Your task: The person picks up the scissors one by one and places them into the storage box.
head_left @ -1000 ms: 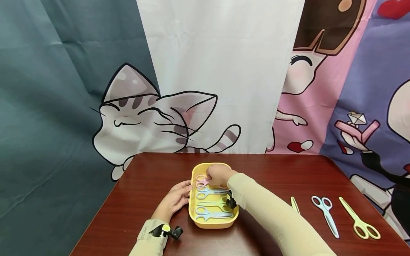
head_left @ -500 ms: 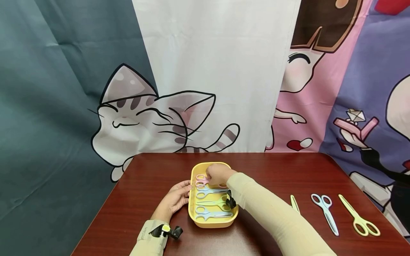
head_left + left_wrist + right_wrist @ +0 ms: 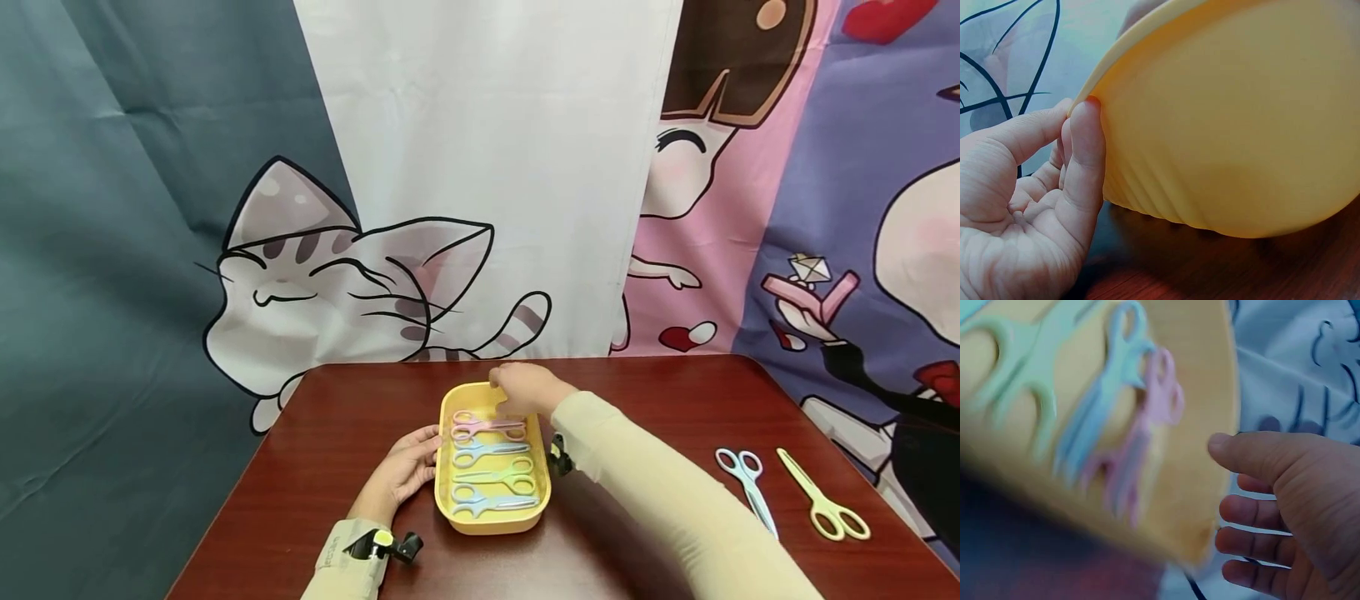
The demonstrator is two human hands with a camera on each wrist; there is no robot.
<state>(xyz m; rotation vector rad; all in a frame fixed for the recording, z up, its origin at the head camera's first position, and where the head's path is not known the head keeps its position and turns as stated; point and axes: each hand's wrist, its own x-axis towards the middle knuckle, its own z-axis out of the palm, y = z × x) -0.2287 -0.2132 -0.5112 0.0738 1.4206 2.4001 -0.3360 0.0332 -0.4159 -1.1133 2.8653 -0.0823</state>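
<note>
My left hand (image 3: 405, 468) pinches the left rim of a yellow plastic basket (image 3: 495, 528), which stands on the table. In the left wrist view its thumb and fingertips (image 3: 1088, 122) meet at the basket's edge. Inside, a row of children's scissors lies crosswise: pink scissors (image 3: 495, 427) at the far end, then blue scissors (image 3: 497, 450), green scissors (image 3: 487, 477) and another blue pair (image 3: 504, 503) nearest. Over the basket's far right end hovers my right hand (image 3: 531, 387). The right wrist view shows it holding nothing, its fingers (image 3: 1250, 540) loosely bent beside the pink scissors.
On the right of the dark red table (image 3: 360, 408) lie blue scissors (image 3: 761, 503) and pale yellow-green scissors (image 3: 819, 500). The right sleeve (image 3: 667, 500) crosses in front of part of the table. A printed cloth (image 3: 510, 150) hangs behind the far edge.
My right hand has let go of the pink scissors and risen away toward the far right. The left hand stays at the rim. Scissors seen beside the right sleeve are now hidden.
</note>
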